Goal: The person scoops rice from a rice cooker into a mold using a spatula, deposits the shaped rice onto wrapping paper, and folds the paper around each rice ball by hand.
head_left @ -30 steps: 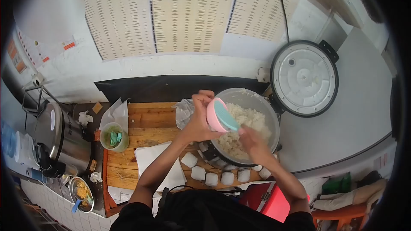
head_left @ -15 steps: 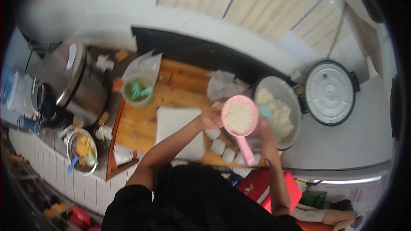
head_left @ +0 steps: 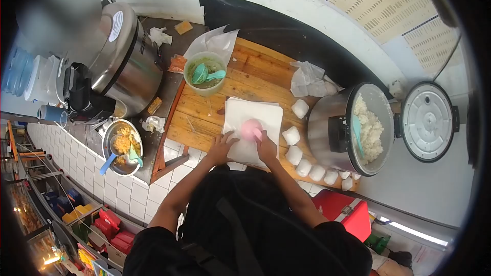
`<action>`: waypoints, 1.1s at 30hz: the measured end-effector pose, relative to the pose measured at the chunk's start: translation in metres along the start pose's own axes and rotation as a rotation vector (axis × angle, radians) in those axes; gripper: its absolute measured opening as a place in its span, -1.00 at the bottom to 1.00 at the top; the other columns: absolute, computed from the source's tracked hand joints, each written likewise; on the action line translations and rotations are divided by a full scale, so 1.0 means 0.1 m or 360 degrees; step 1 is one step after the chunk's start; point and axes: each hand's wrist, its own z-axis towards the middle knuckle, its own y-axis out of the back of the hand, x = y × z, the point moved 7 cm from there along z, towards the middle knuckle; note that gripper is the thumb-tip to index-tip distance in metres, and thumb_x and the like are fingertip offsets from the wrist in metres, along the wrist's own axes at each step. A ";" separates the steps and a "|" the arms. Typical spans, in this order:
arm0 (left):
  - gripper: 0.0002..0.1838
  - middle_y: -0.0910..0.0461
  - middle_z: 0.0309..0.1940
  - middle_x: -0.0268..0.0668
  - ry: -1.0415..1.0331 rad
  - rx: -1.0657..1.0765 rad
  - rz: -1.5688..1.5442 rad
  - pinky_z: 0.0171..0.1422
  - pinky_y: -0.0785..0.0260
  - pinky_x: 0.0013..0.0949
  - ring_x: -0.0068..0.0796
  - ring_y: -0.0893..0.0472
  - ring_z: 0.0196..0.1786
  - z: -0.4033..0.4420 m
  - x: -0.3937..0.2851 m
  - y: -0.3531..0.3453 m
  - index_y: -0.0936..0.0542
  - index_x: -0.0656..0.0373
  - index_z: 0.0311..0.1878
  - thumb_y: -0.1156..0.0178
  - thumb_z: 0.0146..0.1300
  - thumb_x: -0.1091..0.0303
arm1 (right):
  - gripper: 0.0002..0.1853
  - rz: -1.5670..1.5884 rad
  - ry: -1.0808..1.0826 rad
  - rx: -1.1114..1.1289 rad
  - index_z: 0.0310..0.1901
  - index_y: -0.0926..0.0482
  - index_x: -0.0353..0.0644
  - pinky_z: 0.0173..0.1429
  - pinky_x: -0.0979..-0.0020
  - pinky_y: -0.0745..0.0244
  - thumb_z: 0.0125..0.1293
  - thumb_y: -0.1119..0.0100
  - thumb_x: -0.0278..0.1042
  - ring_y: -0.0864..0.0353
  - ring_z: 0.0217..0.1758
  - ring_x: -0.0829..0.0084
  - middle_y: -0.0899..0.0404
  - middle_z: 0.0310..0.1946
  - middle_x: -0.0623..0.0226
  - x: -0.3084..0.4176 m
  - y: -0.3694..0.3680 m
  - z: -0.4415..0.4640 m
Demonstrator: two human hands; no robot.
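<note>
Right hand (head_left: 266,148) is pinching the handle of the pink scoop (head_left: 250,128), fingers closing round it from the near side, likely so the cup is staying level. Scoop is sitting over the middle of the white paper sheets (head_left: 262,110), rounded outside facing up, so the mouth is seemingly facing down; whatever it is covering is hidden. Left hand (head_left: 222,147) is resting on the near left edge of the sheets, fingers a bit spread, pinching nothing visible, probably steadying the paper against sliding. Sheets are lying right in front of the person on the wooden table (head_left: 250,79), presumably for easy reach by both hands. White bundles (head_left: 293,155) are lining up in a curve between sheets and rice cooker (head_left: 322,128), seemingly keeping the paper area free. Cooker is standing on the right, its lid (head_left: 428,115) hanging open to the far side, leaving the rice (head_left: 372,128) exposed. Teal paddle (head_left: 357,134) is lying in the pot along the near left side, likely for quick grabbing. Beyond the sheets, to the left, a tub (head_left: 206,91) is holding a teal spoon (head_left: 200,73), apparently parked inside to stay handy
</note>
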 end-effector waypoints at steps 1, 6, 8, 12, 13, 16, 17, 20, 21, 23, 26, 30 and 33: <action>0.01 -0.10 0.46 -0.28 -0.0019 -0.0033 -0.0001 0.37 -0.17 0.14 0.08 -0.22 0.35 0.00 0.02 0.02 -0.33 -0.24 0.35 -0.60 -0.28 0.13 | -0.72 0.0140 -0.0143 0.0261 -0.07 -0.34 -0.12 -0.25 -0.08 -0.44 0.46 0.02 -0.08 -0.59 -0.31 -0.16 -0.60 -0.37 -0.08 0.13 0.06 0.05; -0.09 -0.13 0.45 -0.22 -0.0085 -0.0001 0.0068 0.36 -0.16 0.13 0.07 -0.22 0.37 -0.01 -0.05 0.10 -0.40 -0.22 0.30 -0.57 -0.24 0.11 | -0.67 0.0138 -0.0275 0.0260 -0.03 -0.28 -0.13 -0.14 -0.19 -0.42 0.44 -0.04 -0.06 -0.56 -0.18 -0.30 -0.61 -0.27 -0.14 -0.05 0.16 0.23; -0.16 -0.14 0.45 -0.20 -0.0105 -0.0003 0.0123 0.35 -0.16 0.12 0.07 -0.22 0.37 -0.01 -0.05 0.12 -0.45 -0.21 0.26 -0.55 -0.22 0.10 | -0.60 0.0256 -0.0367 0.0011 0.11 -0.31 -0.18 -0.02 -0.12 -0.41 0.43 -0.04 -0.09 -0.52 -0.02 -0.27 -0.54 -0.08 -0.18 -0.33 0.43 0.59; -0.61 -0.17 0.43 -0.15 -0.0184 0.0017 0.0064 0.35 -0.16 0.10 0.06 -0.22 0.36 -0.09 -0.11 0.11 -0.65 -0.19 -0.05 -0.44 -0.01 0.13 | -0.48 -0.0469 -0.0101 -0.0201 0.04 -0.43 -0.18 0.07 -0.04 -0.33 0.12 -0.37 -0.12 -0.44 0.01 -0.02 -0.48 -0.10 0.08 -0.38 1.07 1.19; -0.75 -0.18 0.43 -0.14 -0.0208 0.0005 0.0047 0.34 -0.15 0.09 0.07 -0.22 0.36 -0.07 -0.11 0.12 -0.69 -0.18 -0.17 -0.40 0.04 0.15 | -0.46 -0.0468 -0.0064 -0.0064 0.00 -0.46 -0.14 0.06 -0.04 -0.34 0.05 -0.43 -0.07 -0.46 0.00 0.00 -0.49 -0.12 0.13 -0.33 1.08 1.22; -0.89 -0.29 0.36 -0.17 -0.0116 0.0030 -0.0128 0.32 -0.16 0.07 0.02 -0.27 0.33 -0.04 -0.01 0.10 -0.71 -0.15 -0.29 -0.37 0.10 0.19 | -0.43 0.0001 0.0483 0.1170 -0.04 -0.48 -0.05 0.03 0.06 -0.39 -0.04 -0.52 -0.02 -0.52 -0.03 0.09 -0.54 -0.19 0.23 -0.24 0.51 0.71; -0.89 -0.34 0.33 -0.19 -0.0026 0.0064 -0.0259 0.31 -0.18 0.04 -0.02 -0.32 0.30 -0.04 0.05 0.05 -0.71 -0.15 -0.29 -0.38 0.10 0.20 | -0.40 -0.0039 0.0732 0.1441 -0.02 -0.49 -0.04 0.03 0.09 -0.41 -0.06 -0.54 -0.01 -0.54 -0.05 0.12 -0.55 -0.21 0.25 -0.16 0.39 0.44; -0.85 -0.59 0.01 -0.21 0.0109 -0.0220 -0.0670 0.10 -0.37 -0.21 -0.24 -0.56 -0.01 0.02 0.02 0.25 -0.70 0.03 -0.22 -0.36 0.17 0.26 | -0.48 0.0000 0.0756 0.1401 -0.06 -0.54 -0.06 0.02 0.16 -0.44 -0.03 -0.52 -0.05 -0.57 -0.08 0.17 -0.57 -0.24 0.26 -0.10 0.43 0.26; -0.83 -0.65 -0.11 -0.21 0.0256 -0.0399 -0.0993 0.01 -0.42 -0.30 -0.30 -0.61 -0.12 0.02 0.08 0.34 -0.69 0.11 -0.20 -0.35 0.20 0.28 | -0.48 0.0009 0.0763 0.1401 -0.06 -0.54 -0.06 0.02 0.16 -0.44 -0.03 -0.52 -0.05 -0.57 -0.08 0.17 -0.57 -0.24 0.26 -0.13 0.42 0.27; -0.79 -0.68 -0.26 -0.19 0.0274 -0.0510 -0.0991 -0.08 -0.44 -0.39 -0.39 -0.63 -0.21 0.09 -0.01 0.44 -0.64 0.26 -0.19 -0.32 0.27 0.30 | -0.59 0.0179 0.0680 0.1284 -0.16 -0.61 -0.14 0.03 0.16 -0.46 0.02 -0.48 -0.10 -0.59 -0.11 0.19 -0.59 -0.27 0.24 -0.22 0.47 0.39; -0.76 -0.69 -0.29 -0.21 0.0730 -0.0567 -0.1128 -0.09 -0.44 -0.37 -0.45 -0.63 -0.22 0.19 0.13 0.39 -0.62 0.30 -0.20 -0.30 0.29 0.28 | -0.68 0.0334 0.0510 0.1210 -0.19 -0.65 -0.22 0.02 0.24 -0.51 0.12 -0.41 -0.18 -0.61 -0.10 0.26 -0.62 -0.24 0.19 -0.33 0.57 0.54; -0.71 -0.67 -0.38 -0.22 0.0668 -0.0782 -0.1241 -0.17 -0.44 -0.38 -0.49 -0.62 -0.29 0.33 0.15 0.44 -0.61 0.34 -0.23 -0.28 0.32 0.23 | -0.71 0.0814 -0.0047 0.1092 -0.17 -0.68 -0.28 -0.06 0.37 -0.52 0.23 -0.33 -0.20 -0.64 -0.23 0.42 -0.68 -0.30 0.18 -0.70 0.39 0.61; -0.68 -0.66 -0.41 -0.21 0.0583 -0.0596 -0.0973 -0.24 -0.42 -0.38 -0.49 -0.60 -0.35 0.30 0.38 0.24 -0.59 0.35 -0.21 -0.28 0.32 0.20 | -0.71 0.0843 -0.0239 0.0881 -0.17 -0.69 -0.30 -0.12 0.38 -0.51 0.26 -0.29 -0.21 -0.64 -0.32 0.43 -0.70 -0.37 0.17 -0.89 0.27 0.61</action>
